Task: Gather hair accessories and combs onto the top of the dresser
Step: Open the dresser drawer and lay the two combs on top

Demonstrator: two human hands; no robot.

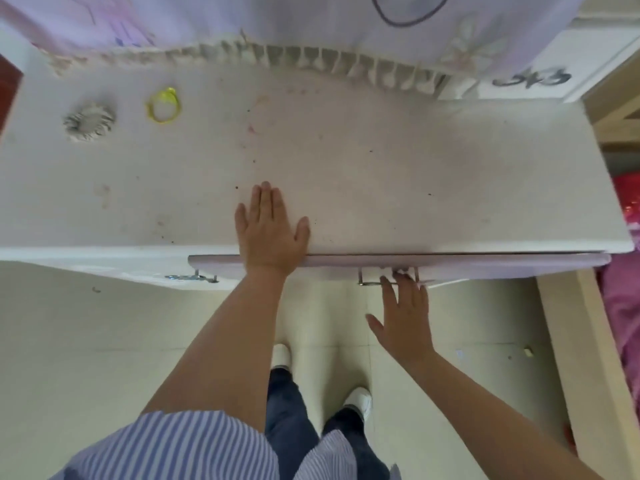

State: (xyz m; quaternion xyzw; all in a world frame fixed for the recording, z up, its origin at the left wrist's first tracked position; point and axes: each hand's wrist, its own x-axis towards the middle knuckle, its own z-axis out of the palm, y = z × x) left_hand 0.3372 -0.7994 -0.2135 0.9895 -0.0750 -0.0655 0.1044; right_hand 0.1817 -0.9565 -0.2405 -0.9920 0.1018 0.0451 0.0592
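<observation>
Opening drawer (398, 261): right hand (405, 317) fingers (403, 277) spread at handle (388, 278), gripping nothing; left hand (270, 226) flat, empty on desk (381, 161). Next: hooking handle, pulling.

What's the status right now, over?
Left hand flat on dresser top, empty. Right hand open, fingertips at drawer handle. Grey scrunchie and yellow hair tie already on top, far left. Nothing in the way.
</observation>
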